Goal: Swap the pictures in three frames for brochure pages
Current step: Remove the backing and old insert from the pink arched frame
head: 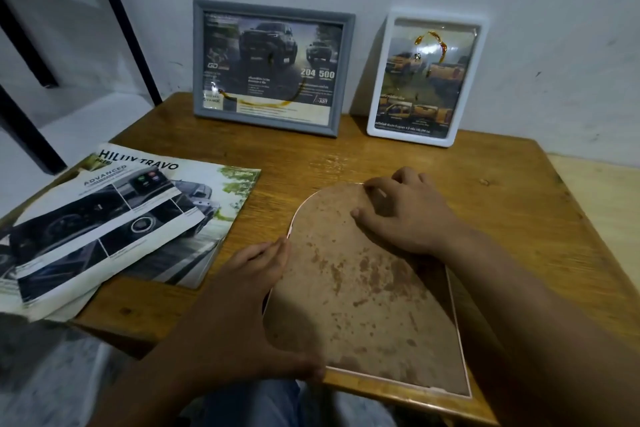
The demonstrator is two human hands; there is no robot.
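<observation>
Arched frame (pixel 363 288), face down on the wooden table (pixel 519 201), near edge overhanging or flush with the table's front edge; stained brown backing board uppermost, thin pale rim visible around it.

Left hand (pixel 249 274): fingers straight, laid along the frame's left edge, steadying it. Right hand (pixel 405 215): fingers curled at the top of the arch, fingertips (pixel 372 189) picking at something on the backing board there, possibly a tab or clip; too small to tell which.

Grey frame (pixel 273 66) and white frame (pixel 427 78): both upright against the wall at the back of the table, each already showing a truck brochure page. By that evidence the arched frame is the last of the three.

Brochure (pixel 145 218): on the left of the table, with a loose cut page on top, part of it hanging past the table edge.

Risks, as judged:
- Frame sits close to the front edge; a hard pull at the arch could slide it off toward the lap if the left hand eases.
- Backing board looks aged and blotched; prying at one point may crack or tear it.
- If glass lies beneath, lifting the board unevenly could shift or drop it.
- Loose page overhangs; a nudge of the elbow could send it to the floor.
</observation>
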